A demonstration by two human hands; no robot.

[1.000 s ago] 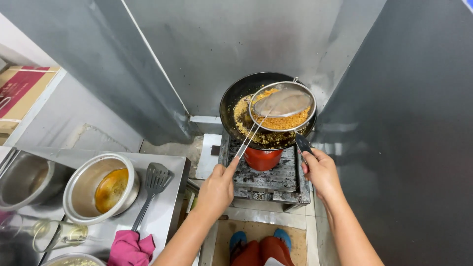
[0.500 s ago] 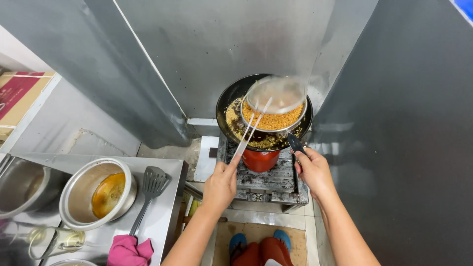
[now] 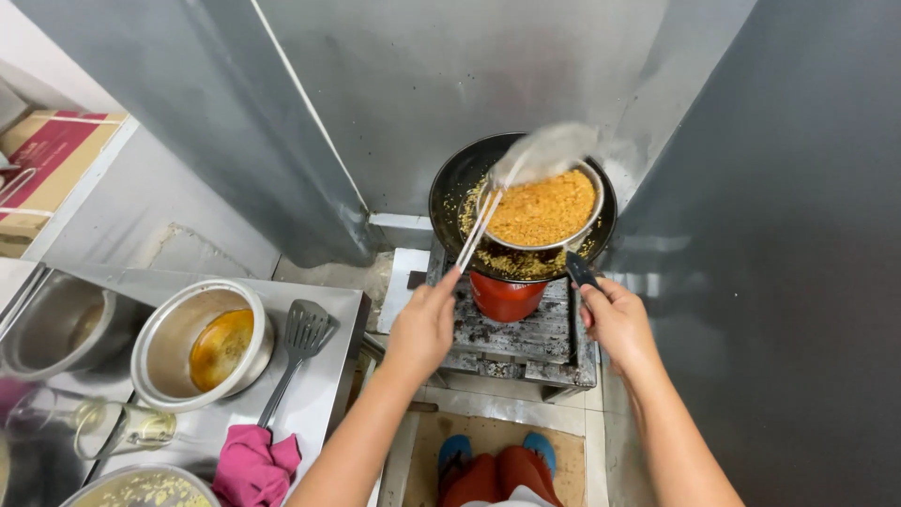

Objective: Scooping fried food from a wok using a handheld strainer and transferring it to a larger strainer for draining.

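Observation:
A black wok [image 3: 452, 192] with golden fried bits sits on a low gas stove [image 3: 514, 329] with a red burner body [image 3: 505, 296]. My left hand [image 3: 422, 324] grips the long wire handle of a round metal strainer [image 3: 542, 211] heaped with orange-yellow fried crumbs, held just over the wok. A second blurred mesh skimmer [image 3: 549, 150] rests tilted on the strainer's far rim. My right hand [image 3: 615, 319] holds the wok's black handle [image 3: 580, 270] at its near right edge.
On the steel counter [image 3: 324, 380] at left stand a metal pot with amber oil [image 3: 202, 343], a slotted spatula [image 3: 298, 343], a pink cloth [image 3: 253, 465], another pot [image 3: 42, 324] and a glass [image 3: 122, 427]. Steel wall panels enclose the stove. My feet in blue slippers [image 3: 493, 460] show below.
The strainer of crumbs has dropped lower over the wok and the skimmer on top has slid towards the far rim. Both hands keep their grips.

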